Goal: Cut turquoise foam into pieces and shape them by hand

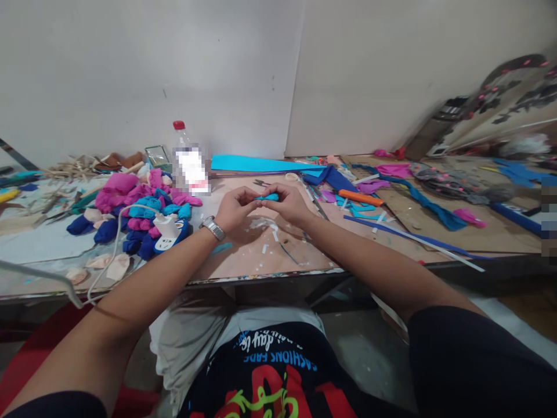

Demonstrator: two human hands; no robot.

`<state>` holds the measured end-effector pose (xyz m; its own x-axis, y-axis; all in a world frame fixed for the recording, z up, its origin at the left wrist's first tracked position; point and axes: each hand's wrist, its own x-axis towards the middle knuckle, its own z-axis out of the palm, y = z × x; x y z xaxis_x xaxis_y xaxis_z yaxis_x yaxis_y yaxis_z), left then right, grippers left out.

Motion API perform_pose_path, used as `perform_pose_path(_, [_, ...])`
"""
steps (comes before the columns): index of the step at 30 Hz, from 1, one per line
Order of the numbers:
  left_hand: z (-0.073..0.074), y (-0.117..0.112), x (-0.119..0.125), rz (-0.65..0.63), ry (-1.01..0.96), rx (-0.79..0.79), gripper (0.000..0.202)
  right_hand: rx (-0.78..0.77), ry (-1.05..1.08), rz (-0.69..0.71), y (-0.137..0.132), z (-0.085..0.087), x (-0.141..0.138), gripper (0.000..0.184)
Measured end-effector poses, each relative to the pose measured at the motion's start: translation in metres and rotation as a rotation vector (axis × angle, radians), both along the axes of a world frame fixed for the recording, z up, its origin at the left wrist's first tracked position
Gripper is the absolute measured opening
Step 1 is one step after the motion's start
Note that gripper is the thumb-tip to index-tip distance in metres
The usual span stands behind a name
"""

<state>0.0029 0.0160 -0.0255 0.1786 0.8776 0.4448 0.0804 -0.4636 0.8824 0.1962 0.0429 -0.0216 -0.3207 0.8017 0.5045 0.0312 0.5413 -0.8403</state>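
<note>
Both my hands meet over the middle of the worktable (243,264). My left hand (235,208), with a metal watch on the wrist, is closed in a pinch on one end of a small light-blue rolled piece (268,197). My right hand (290,203) is closed on its other end. The piece is held just above the table surface. Small white and blue scraps lie on the table under my hands.
A heap of pink, blue and dark-blue fabric pieces (139,212) lies at the left, with a white power strip (167,232) on it. A plastic bottle (188,159) stands behind. A light-blue sheet (261,164), an orange tool (360,198) and coloured strips lie right.
</note>
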Motion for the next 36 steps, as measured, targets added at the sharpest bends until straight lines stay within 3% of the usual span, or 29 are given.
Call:
perform_pose_path(9, [0.0023, -0.0031, -0.0009, -0.120, -0.115, -0.054, 0.037, -0.088, 0.094, 0.024, 0.0005, 0.0008, 0.0008, 0.022])
perform_pose_path(17, [0.0041, -0.0043, -0.0019, -0.106, -0.074, -0.019, 0.040, -0.162, 0.105, 0.088, -0.0034, 0.0036, 0.0004, 0.028])
perform_pose_path(21, [0.0044, -0.0027, -0.0014, -0.063, -0.078, -0.013, 0.042, -0.097, 0.078, 0.081, -0.0045, 0.0020, 0.0002, 0.034])
perform_pose_path(26, [0.0029, -0.0010, 0.0001, -0.042, -0.082, -0.055, 0.044, 0.084, -0.082, -0.033, -0.0074, 0.0036, 0.0004, 0.031])
perform_pose_path(36, [0.0029, -0.0021, -0.0004, -0.064, -0.089, -0.157, 0.042, 0.088, -0.149, -0.054, -0.0075, 0.0029, 0.0019, 0.027])
